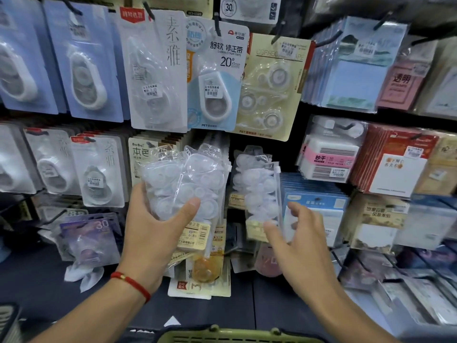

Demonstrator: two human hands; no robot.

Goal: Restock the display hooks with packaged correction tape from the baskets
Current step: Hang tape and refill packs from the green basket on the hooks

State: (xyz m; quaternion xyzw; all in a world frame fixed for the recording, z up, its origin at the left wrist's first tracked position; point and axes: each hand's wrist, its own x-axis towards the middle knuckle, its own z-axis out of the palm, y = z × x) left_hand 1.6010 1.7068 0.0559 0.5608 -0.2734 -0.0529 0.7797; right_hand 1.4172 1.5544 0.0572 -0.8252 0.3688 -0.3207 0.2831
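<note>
My left hand (158,229) grips a stack of clear bags of white correction tape refills (188,184), held upright in front of the display. To the right, another clear bag of correction tape (257,189) with a white zip strip stands upright before a dark gap in the display. My right hand (296,241) holds this bag by its lower edge, between thumb and fingers; the hand is a little blurred. Carded correction tape packs (215,78) hang from black hooks (217,26) in rows above and to the left.
The rim of a green basket (235,336) shows at the bottom edge. Sticky-note pads (356,70) and memo packs (329,157) fill the hooks on the right. More packs (197,276) hang low in the middle, and a purple pack (91,238) hangs at lower left.
</note>
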